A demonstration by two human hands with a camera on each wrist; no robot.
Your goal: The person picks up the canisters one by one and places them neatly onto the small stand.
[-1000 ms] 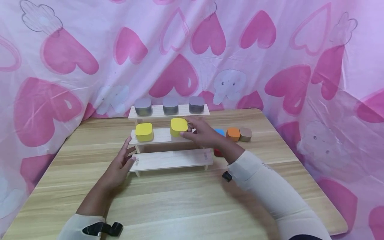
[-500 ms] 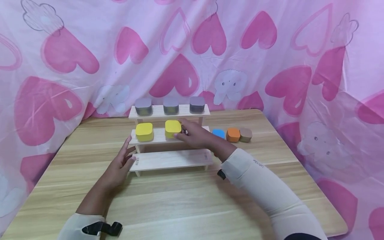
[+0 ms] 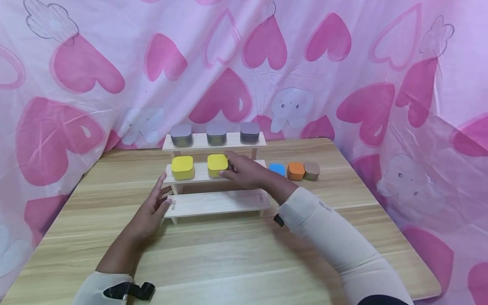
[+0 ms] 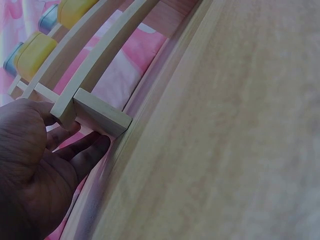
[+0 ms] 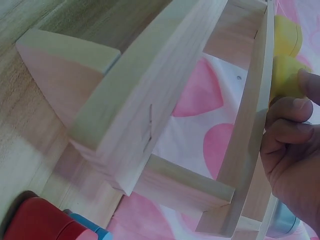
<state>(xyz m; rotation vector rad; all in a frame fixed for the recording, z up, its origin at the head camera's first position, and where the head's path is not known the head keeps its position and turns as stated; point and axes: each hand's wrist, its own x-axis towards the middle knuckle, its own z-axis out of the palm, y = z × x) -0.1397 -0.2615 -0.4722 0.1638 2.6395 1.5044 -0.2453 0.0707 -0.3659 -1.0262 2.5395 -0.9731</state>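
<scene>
Right hand (image 3: 245,170) ahead — left hand (image 3: 148,216) nearer

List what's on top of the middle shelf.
Two yellow boxes. The right hand, holding one, covers part of the middle shelf; anything behind the hand is hidden.

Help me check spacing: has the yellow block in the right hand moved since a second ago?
Yes: the held yellow block moved left relative to the middle shelf, toward the other yellow block.

The person wears cream long sleeves: a black strap (image 3: 119,291) with a blocky black fitting (image 3: 147,291) crosses the left sleeve (image 3: 91,292); the right sleeve (image 3: 335,245) carries small dark lettering (image 3: 325,206) and a black piece (image 3: 279,220) below its cuff (image 3: 294,208).
</scene>
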